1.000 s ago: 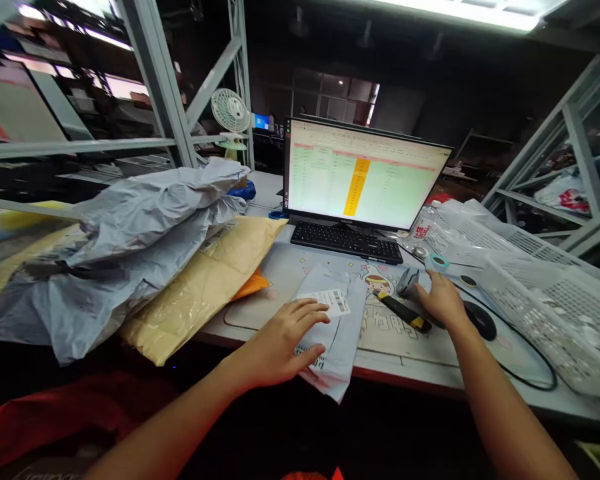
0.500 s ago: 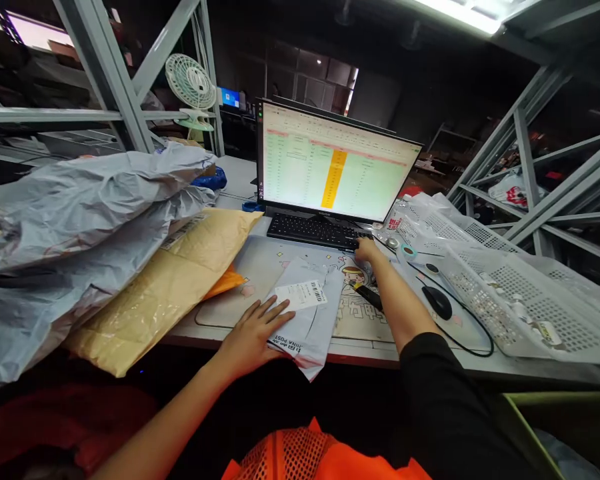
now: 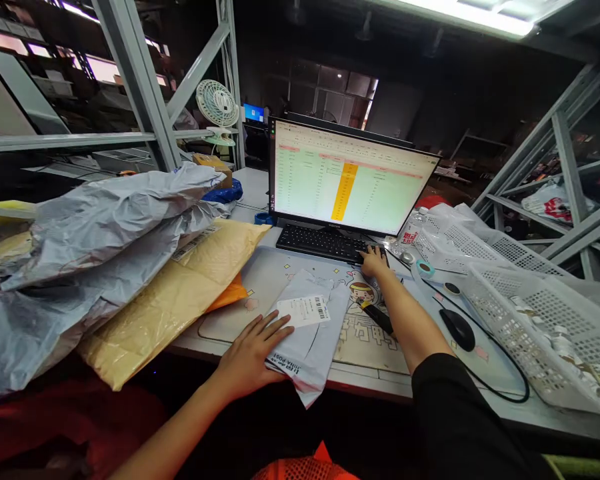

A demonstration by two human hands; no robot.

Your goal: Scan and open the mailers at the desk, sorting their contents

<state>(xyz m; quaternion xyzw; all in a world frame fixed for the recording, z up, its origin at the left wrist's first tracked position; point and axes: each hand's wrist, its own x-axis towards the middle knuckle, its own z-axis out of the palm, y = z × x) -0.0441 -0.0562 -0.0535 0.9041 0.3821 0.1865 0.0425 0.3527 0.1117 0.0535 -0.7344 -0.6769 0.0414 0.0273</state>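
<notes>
My left hand (image 3: 254, 348) lies with fingers stretched out over the lower left of a grey-white mailing bag (image 3: 314, 347). A white barcode label (image 3: 304, 311) is stuck on that bag, and its lower corner hangs over the desk edge. At the right end of a black keyboard (image 3: 325, 244), my right hand (image 3: 375, 260) rests its spread fingertips on the keys and holds nothing. Behind the keyboard a monitor (image 3: 300, 180) shows a spreadsheet with an orange column. A black and yellow utility knife (image 3: 377, 316) lies beside my right forearm.
Grey mailing bags (image 3: 105, 233) and a tan padded envelope (image 3: 180, 300) are piled at left, overhanging the desk edge. To the right are a mouse (image 3: 457, 329) with its cable, a tape roll (image 3: 425, 268) and white perforated baskets (image 3: 510, 287). A fan (image 3: 217, 105) stands behind.
The view has shifted, so the scene sits lower. My right fingers have spread over the keys, and the selected spreadsheet cell has moved to a column further right. My left hand stays on the bag.
</notes>
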